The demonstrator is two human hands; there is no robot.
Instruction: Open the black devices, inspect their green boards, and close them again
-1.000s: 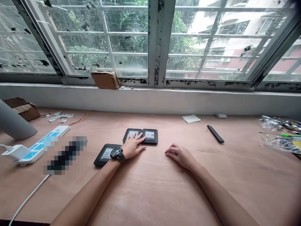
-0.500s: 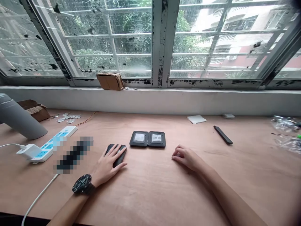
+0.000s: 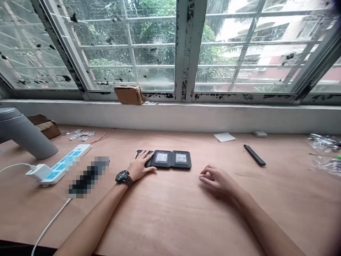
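Three flat black devices lie in a row on the wooden table (image 3: 170,220). Two of them, the middle device (image 3: 161,158) and the right device (image 3: 181,159), show white labels and touch side by side. My left hand (image 3: 140,165), a black watch on its wrist, lies with spread fingers over the third black device (image 3: 147,160), which sits against the left side of the pair. My right hand (image 3: 216,180) rests on the table to the right of the row, fingers loosely curled, holding nothing.
A white and blue power strip (image 3: 64,162) with a plug and cable lies at left, beside a grey cylinder (image 3: 23,133) and a cardboard box (image 3: 45,125). A black bar (image 3: 255,155), a white pad (image 3: 224,137) and plastic bags (image 3: 323,151) lie at right. A brown parcel (image 3: 129,95) sits on the sill.
My left hand has slid the third black device from its spot nearer me up and to the right, against the left side of the labelled pair. My right hand has barely moved.
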